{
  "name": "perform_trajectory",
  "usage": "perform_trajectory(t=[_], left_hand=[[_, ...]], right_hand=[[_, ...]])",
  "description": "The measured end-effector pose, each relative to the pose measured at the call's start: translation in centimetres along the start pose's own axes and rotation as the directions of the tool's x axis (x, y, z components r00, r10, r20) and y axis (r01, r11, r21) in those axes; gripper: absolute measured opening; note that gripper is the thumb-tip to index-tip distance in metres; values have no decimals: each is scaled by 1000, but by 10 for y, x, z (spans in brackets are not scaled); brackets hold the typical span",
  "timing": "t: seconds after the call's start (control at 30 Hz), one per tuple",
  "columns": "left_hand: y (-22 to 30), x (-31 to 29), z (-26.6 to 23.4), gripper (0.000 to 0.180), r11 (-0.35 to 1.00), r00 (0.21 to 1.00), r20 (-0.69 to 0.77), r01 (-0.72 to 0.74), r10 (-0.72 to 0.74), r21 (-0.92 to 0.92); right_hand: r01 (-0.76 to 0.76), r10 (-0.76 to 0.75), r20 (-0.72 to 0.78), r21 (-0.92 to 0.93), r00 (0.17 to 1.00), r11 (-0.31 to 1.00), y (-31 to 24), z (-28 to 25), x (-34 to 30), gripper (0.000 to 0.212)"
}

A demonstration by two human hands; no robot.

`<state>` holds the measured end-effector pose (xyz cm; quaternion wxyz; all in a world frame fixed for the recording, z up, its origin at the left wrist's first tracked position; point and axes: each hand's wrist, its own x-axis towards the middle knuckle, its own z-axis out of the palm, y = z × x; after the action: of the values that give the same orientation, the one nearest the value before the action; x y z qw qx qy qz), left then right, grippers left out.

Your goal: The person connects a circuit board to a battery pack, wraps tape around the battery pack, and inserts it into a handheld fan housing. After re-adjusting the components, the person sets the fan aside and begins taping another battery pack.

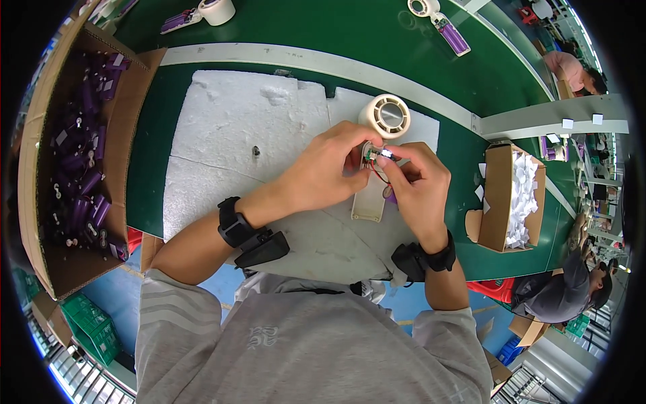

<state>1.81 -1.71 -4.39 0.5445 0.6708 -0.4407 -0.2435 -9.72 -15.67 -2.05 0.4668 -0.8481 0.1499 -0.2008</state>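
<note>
My left hand (331, 160) is closed, with thumb and forefinger pinching a small circuit board (369, 155) that has green and silvery parts. From the other side, the closed fingertips of my right hand (424, 185) grip a small white piece (386, 153) against the board. A red wire (378, 174) curves down from the board towards a purple battery (389, 194), mostly hidden by my right hand. Under my hands lies a cream handheld fan housing; its round head (387, 116) points away from me and its handle (367, 206) towards me.
A white foam sheet (229, 128) covers the green table in front of me. At left stands a cardboard box (111, 195) of purple batteries; at right, a smaller box (496, 198) holds white paper pieces. Fan parts (449, 35) lie beyond the pale rail (269, 55). Other people sit at right.
</note>
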Motion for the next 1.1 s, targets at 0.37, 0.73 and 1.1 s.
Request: perform_trajectory(t=[0.37,0.73,1.1], left_hand=[[1,1,4,34,995,999,-13,28,-29,-91],[5,0,7,34,996,996,-33,78,-80,-35],[5,0,10,37,998,996,-71,60,-60,7]], right_hand=[[75,-67,93,-89,993,993,8,-7,2,15],[119,-109,85,-129,990,984,8,-6,2,19],[-29,27,-22,-83,999,996,3,2,1,17]])
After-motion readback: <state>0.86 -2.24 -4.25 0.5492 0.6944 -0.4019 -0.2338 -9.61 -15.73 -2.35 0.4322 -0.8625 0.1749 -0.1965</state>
